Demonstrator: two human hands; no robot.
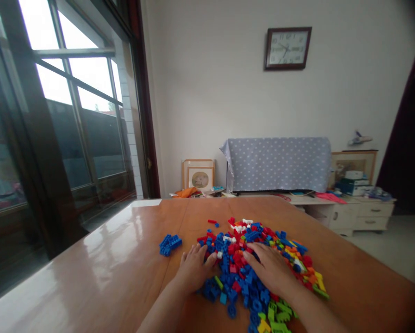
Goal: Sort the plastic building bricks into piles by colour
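Observation:
A wide pile of small plastic bricks (pixel 250 277), mostly blue and red with white, green, yellow and orange ones, lies on the wooden table (pixel 117 277). My left hand (pixel 195 268) rests at the pile's left edge, fingers apart, its thumb close to a small white brick (pixel 219 255). Over the pile's right part lies my right hand (pixel 271 268), its fingers spread on the red and blue bricks, with nothing visibly held. To the left of my left hand sits a separate small cluster of blue bricks (pixel 170 244).
Beyond the table's far edge stand a low white cabinet (pixel 363 215), a cloth-covered object (pixel 280 164) and framed pictures (pixel 199 175). A white sheet (pixel 146 202) lies at the table's far left corner. Windows line the left side.

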